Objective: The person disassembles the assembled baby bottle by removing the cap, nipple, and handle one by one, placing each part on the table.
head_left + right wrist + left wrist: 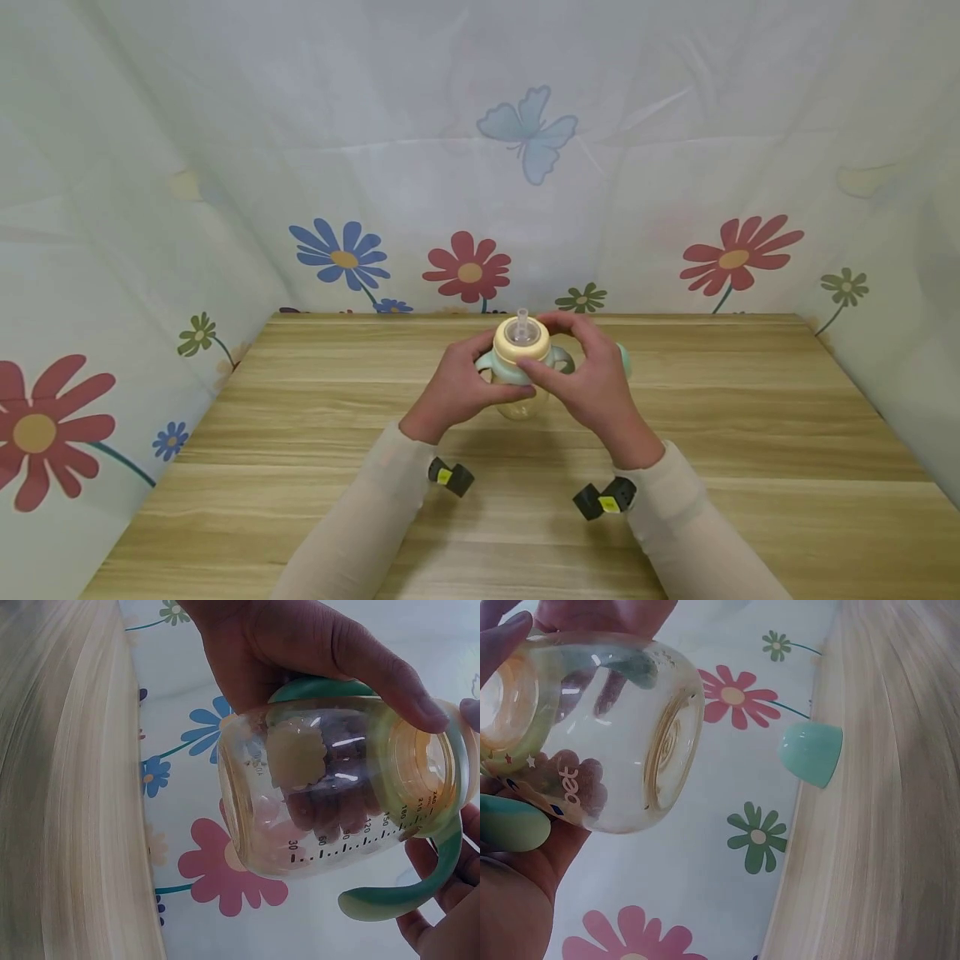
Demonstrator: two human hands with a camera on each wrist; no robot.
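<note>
Sleeves [360, 518] at seven and five o'clock; left hand [459, 382] curled around bottle [522, 409], right hand [598, 379] pinching yellow collar [508, 348], apparently to steady it.

A pale sheet [360, 167] walls the bench [750, 408] along its far, left and right sides, with soft creases. The bench's wood grain runs left to right. On the far side, a light-blue butterfly [531, 132] is printed above a blue flower [344, 257] at left and red flowers [470, 272] at middle and right. A bigger red bloom [34, 434] fills the near left. The light is soft, and faint shadows [558, 483] lie on the bench's near part.
</note>
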